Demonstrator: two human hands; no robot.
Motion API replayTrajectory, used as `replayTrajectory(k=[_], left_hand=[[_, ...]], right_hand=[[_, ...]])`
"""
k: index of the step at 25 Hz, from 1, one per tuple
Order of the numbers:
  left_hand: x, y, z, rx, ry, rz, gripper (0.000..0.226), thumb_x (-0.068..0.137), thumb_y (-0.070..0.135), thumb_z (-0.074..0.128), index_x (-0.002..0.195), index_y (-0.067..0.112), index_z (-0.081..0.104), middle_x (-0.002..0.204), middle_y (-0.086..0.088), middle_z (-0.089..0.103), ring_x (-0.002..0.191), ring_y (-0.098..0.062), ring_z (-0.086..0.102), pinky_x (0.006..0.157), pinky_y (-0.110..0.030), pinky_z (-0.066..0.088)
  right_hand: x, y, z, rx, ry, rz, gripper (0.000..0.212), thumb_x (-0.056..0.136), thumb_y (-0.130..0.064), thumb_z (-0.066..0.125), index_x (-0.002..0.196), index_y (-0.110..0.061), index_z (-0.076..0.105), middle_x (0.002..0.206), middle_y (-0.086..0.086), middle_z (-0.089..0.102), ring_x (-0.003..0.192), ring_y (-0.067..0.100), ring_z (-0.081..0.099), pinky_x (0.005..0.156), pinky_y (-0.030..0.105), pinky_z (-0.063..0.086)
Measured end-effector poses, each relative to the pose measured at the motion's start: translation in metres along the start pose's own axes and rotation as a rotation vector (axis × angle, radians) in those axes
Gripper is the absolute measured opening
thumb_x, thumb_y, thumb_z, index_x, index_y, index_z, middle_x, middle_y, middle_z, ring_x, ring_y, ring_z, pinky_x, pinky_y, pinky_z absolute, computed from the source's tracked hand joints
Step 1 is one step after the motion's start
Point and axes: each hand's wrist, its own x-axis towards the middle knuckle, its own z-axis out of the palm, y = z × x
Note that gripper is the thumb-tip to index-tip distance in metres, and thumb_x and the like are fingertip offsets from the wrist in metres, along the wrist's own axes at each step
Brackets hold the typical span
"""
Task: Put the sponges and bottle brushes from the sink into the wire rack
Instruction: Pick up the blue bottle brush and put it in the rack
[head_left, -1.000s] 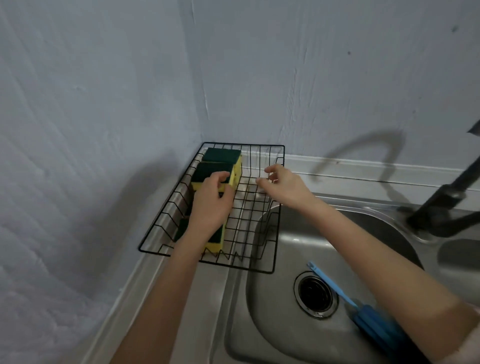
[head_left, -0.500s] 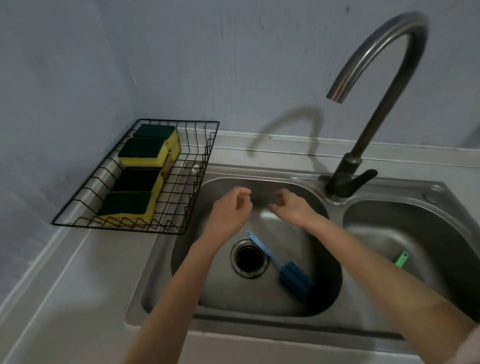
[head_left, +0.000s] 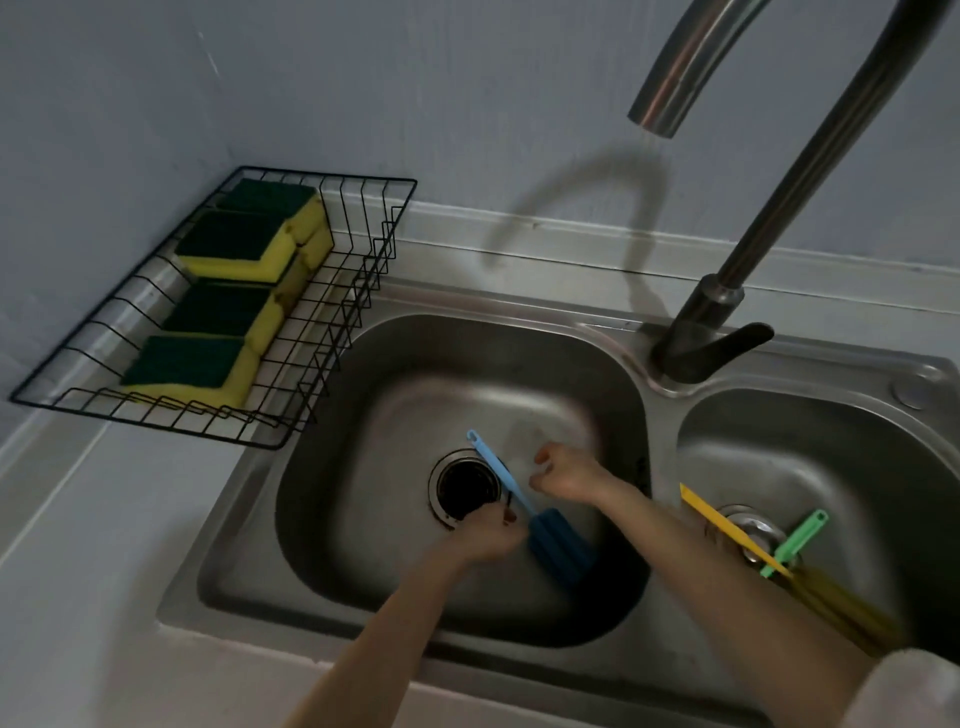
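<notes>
Stainless steel double sink (head_left: 618, 332) set in a pale desk (head_left: 78, 545), head view. Left basin: a blue bottle brush (head_left: 530, 514) lies on the floor, its thin handle passing over the right edge of the drain (head_left: 462, 488) and its dark blue sponge head pointing toward the near wall. The left hand (head_left: 483, 538) is low in this basin with fingers curled, just beside the handle where it meets the head; whether it has contact or a grip on the handle cannot be told. The right hand (head_left: 563, 475) hovers to the right of the handle, fingers loosely bent, holding nothing. Right basin: a yellow bottle brush (head_left: 727, 525) lies diagonally, its handle crossing over a green bottle brush (head_left: 795, 540) near that basin's drain; the yellow brush head is blurred. A curved faucet (head_left: 727, 291) rises from the ridge between the basins. Black wire rack (head_left: 332, 332) stands on the desk in the left corner, its right edge just overhanging the sink rim; four yellow sponges with green scouring tops (head_left: 234, 244) sit in a row along its left side, the two farther ones appearing to rest on another layer.
</notes>
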Motion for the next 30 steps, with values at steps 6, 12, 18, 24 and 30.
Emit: replayTrajectory(k=[6, 12, 18, 24, 30], left_hand=[[0.029, -0.011, 0.026, -0.052, -0.081, -0.17, 0.029, 0.092, 0.031, 0.04, 0.065, 0.022, 0.041, 0.07, 0.004, 0.046, 0.07, -0.011, 0.049, 0.056, -0.018, 0.035], [0.032, -0.011, 0.026, -0.061, -0.143, -0.148, 0.016, 0.092, 0.025, 0.039, 0.094, 0.011, 0.046, 0.092, -0.006, 0.053, 0.092, -0.018, 0.049, 0.059, -0.017, 0.037], [0.024, -0.002, 0.014, -0.109, -0.073, -0.081, 0.013, 0.09, 0.024, 0.047, 0.09, 0.014, 0.054, 0.105, -0.012, 0.055, 0.079, -0.012, 0.051, 0.058, -0.018, 0.038], [-0.01, 0.019, -0.02, -0.131, 0.236, 0.125, 0.044, 0.085, 0.022, 0.059, 0.123, 0.005, 0.044, 0.123, -0.011, 0.056, 0.113, -0.022, 0.052, 0.082, -0.024, 0.038], [-0.073, 0.024, -0.063, -0.158, 0.309, 0.328, 0.045, 0.085, 0.03, 0.058, 0.124, 0.012, 0.044, 0.113, -0.002, 0.054, 0.097, -0.013, 0.05, 0.072, -0.02, 0.045]], right_hand=[[0.026, 0.018, 0.031, 0.084, -0.097, 0.098, 0.043, 0.089, -0.022, 0.053, 0.129, -0.005, 0.048, 0.135, 0.014, 0.052, 0.122, 0.027, 0.051, 0.098, 0.03, 0.043], [0.033, 0.022, 0.045, 0.105, -0.089, 0.116, 0.035, 0.087, -0.014, 0.053, 0.119, -0.001, 0.062, 0.125, 0.017, 0.062, 0.114, 0.028, 0.058, 0.089, 0.032, 0.049], [0.025, 0.015, 0.037, 0.242, 0.054, 0.114, 0.028, 0.089, -0.02, 0.052, 0.109, -0.004, 0.065, 0.118, 0.017, 0.065, 0.11, 0.03, 0.059, 0.074, 0.025, 0.04], [-0.007, -0.025, -0.004, 0.502, 0.165, -0.083, 0.02, 0.089, -0.014, 0.052, 0.069, -0.015, 0.055, 0.069, 0.0, 0.055, 0.074, 0.017, 0.055, 0.072, 0.029, 0.042], [-0.071, -0.067, -0.049, 0.653, 0.208, -0.329, 0.013, 0.094, -0.021, 0.048, 0.088, -0.017, 0.059, 0.076, -0.007, 0.059, 0.065, 0.003, 0.053, 0.061, 0.015, 0.042]])
